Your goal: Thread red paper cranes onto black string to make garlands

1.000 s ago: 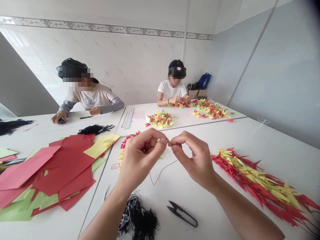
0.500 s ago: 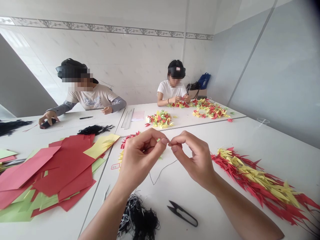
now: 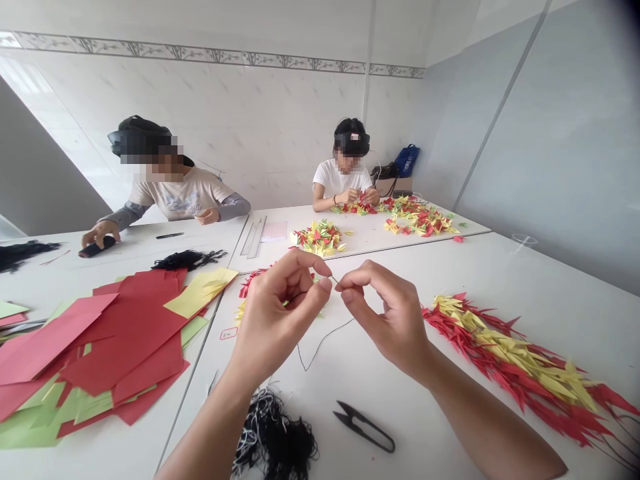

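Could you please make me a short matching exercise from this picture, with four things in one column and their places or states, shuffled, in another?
Things
1. Snips
2. Left hand and right hand
3. Flat paper sheets
4. Folded-paper strands

Places and states
A. Spread in an overlapping pile at the left
B. At the right, in red and yellow
C. Lying to the right of the tangled thread, blade tips apart
D. Fingertips close together, a thin strand between them

Pairs: 1-C, 2-D, 3-A, 4-B
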Available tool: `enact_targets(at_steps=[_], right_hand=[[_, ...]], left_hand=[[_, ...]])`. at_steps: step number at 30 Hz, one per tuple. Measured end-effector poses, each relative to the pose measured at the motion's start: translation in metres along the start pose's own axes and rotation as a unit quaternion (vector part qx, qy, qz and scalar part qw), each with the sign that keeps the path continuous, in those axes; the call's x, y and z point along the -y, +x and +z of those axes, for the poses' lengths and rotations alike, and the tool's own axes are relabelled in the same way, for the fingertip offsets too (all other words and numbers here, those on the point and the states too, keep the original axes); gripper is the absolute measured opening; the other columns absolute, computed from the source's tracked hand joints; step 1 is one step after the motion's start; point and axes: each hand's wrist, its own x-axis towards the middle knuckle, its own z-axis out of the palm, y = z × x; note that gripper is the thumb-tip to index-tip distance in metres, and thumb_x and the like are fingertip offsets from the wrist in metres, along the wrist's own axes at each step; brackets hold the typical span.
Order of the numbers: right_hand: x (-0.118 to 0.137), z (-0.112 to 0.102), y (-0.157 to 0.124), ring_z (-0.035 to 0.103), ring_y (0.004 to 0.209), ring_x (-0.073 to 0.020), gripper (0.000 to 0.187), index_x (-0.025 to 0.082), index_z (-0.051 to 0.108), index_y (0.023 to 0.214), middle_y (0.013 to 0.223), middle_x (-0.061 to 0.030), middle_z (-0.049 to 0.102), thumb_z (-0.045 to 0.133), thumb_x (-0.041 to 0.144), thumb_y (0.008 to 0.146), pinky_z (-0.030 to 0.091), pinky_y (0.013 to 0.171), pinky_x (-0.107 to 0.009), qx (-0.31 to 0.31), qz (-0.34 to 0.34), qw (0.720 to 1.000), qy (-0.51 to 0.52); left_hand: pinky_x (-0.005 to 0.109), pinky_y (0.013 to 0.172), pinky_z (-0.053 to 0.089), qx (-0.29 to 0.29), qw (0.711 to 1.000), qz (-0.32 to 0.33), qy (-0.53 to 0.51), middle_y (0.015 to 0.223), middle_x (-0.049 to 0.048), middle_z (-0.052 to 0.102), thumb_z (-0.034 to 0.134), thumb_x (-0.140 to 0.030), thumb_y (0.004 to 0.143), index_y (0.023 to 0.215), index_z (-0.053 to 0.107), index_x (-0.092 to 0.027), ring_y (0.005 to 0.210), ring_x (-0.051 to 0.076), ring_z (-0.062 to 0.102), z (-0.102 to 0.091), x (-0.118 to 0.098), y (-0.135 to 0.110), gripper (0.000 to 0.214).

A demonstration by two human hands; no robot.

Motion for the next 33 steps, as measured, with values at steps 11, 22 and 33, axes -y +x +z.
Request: enact_targets(at_steps=[11,22,33], right_hand=[[-0.0013,0.0012,-0.0001,0.056,0.071,-0.0132,0.009,0.022,0.062,0.09,0.077,0.0012,0.06,0.057,0.017,0.095,0.047,0.067,-0.028,0.007,0.002,1.0,0.006],[-0.0014,0.001,-0.0006,0.058,0.071,-0.0141,0.009,0.022,0.063,0.089,0.079,0.0004,0.062,0.057,0.02,0.095,0.049,0.068,-0.029,0.004,0.004,1.0,0.004],[-0.003,0.0027,-0.0002,0.056,0.07,-0.0124,0.009,0.022,0.062,0.09,0.077,0.0019,0.059,0.057,0.017,0.096,0.047,0.067,-0.027,0.019,-0.004,1.0,0.014]], left_hand=[[0.021,0.042,0.025,-0.012,1.0,-0.006,-0.009,0.056,-0.0051,0.043,0.063,-0.027,0.091,0.082,0.06,-0.019,0.048,0.007,0.032,0.0018,-0.0003,0.0009,0.013],[0.022,0.042,0.024,-0.016,1.0,0.001,-0.01,0.053,-0.0064,0.035,0.063,-0.028,0.092,0.082,0.063,-0.019,0.047,0.008,0.031,0.0012,0.0,0.0014,0.013],[0.022,0.042,0.023,-0.004,1.0,0.003,0.004,0.053,-0.0059,0.039,0.063,-0.028,0.092,0.08,0.063,-0.019,0.047,0.008,0.03,0.0009,0.0002,0.0012,0.015]])
